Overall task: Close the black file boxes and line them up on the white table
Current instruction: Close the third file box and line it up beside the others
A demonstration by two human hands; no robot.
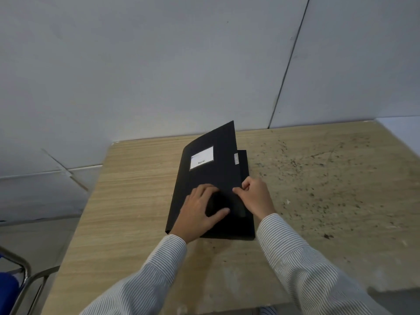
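Observation:
One black file box (211, 176) lies flat on a light wood-grain table (136, 189), its lid with a white label (201, 158) partly raised at the far right edge. My left hand (200, 212) presses flat on the near part of the lid, fingers spread. My right hand (256, 196) pinches the lid's right edge next to a side flap (243, 169) that carries a small pale tab. Both arms wear striped sleeves.
The table's right half (329, 178) is speckled with dark stains. White wall panels (159, 64) rise behind the table. A metal chair frame with a blue seat (13, 280) stands at the lower left, beside the table's left edge.

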